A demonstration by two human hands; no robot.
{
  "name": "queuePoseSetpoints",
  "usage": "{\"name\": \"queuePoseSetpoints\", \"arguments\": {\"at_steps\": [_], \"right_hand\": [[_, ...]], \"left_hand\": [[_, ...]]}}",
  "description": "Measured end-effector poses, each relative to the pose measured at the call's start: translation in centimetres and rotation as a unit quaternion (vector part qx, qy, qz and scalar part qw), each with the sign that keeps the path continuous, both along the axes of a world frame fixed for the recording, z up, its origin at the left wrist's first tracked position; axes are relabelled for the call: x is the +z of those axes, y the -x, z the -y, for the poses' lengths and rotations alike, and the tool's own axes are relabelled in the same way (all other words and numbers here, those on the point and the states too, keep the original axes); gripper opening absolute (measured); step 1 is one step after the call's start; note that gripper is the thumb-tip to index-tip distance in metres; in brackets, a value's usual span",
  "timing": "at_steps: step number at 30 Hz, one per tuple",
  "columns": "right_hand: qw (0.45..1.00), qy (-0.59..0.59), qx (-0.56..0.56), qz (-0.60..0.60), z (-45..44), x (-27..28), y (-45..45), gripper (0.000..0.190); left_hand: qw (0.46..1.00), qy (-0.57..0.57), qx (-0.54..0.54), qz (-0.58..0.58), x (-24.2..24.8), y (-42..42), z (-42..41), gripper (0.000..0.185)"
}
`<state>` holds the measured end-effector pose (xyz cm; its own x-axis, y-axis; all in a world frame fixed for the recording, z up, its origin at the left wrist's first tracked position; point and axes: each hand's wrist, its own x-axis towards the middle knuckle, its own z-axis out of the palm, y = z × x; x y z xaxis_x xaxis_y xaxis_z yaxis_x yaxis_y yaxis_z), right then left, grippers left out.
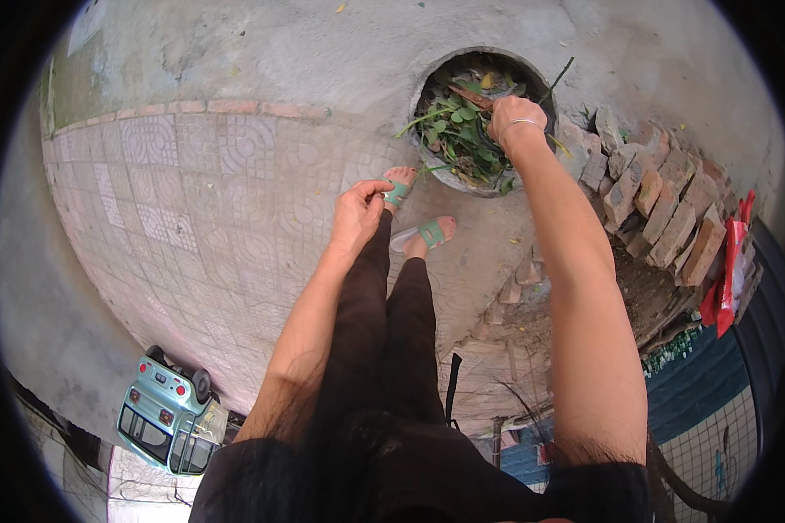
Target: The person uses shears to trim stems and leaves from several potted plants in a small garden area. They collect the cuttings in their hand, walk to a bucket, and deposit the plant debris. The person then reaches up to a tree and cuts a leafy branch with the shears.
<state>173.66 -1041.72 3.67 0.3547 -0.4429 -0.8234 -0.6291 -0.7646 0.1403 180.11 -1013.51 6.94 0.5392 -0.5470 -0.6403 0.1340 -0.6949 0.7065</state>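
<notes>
A round concrete-rimmed pit [425, 160] in the ground holds cut green leaves and stems [454, 124], some yellow leaves and brown debris. My right hand [518, 121], with a bracelet on the wrist, is closed over the pit's right part. A dark curved handle shows below its fingers, and a reddish-brown piece [471, 97] extends left from it; the whole tool cannot be made out. My left hand [360, 208] is left of the pit, above my sandalled foot, with thumb and forefinger close together. A thin green stem runs near its fingertips; whether they pinch it is unclear.
Stacked broken bricks [661, 189] lie right of the pit, with a red plastic bag [729, 268] at their far end. Patterned paving tiles [235, 189] spread to the left. A light-blue toy-like vehicle [170, 418] stands at lower left. My green-strapped sandals [432, 234] are beside the pit.
</notes>
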Motion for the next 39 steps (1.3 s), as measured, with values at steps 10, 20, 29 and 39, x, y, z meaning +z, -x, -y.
{"name": "queuePoseSetpoints", "arguments": {"at_steps": [10, 20, 29, 39], "right_hand": [[0.976, -0.055, -0.174, -0.119, 0.7, 4.8, 4.9, 0.038], [0.951, -0.013, -0.268, -0.156, 2.8, 3.0, 11.8, 0.04], [0.998, 0.002, -0.048, -0.049, 1.4, 1.0, 7.7, 0.027], [0.999, 0.023, -0.022, -0.03, 2.8, -0.4, 5.8, 0.026]], "left_hand": [[0.999, -0.011, 0.048, -0.014, -0.1, 0.5, -0.3, 0.02], [1.0, -0.011, -0.004, -0.023, 0.5, 1.2, 0.6, 0.019], [1.0, 0.005, -0.016, -0.017, 0.2, 1.8, 0.4, 0.023], [1.0, -0.005, 0.001, -0.012, 0.1, 0.2, -0.6, 0.023]]}}
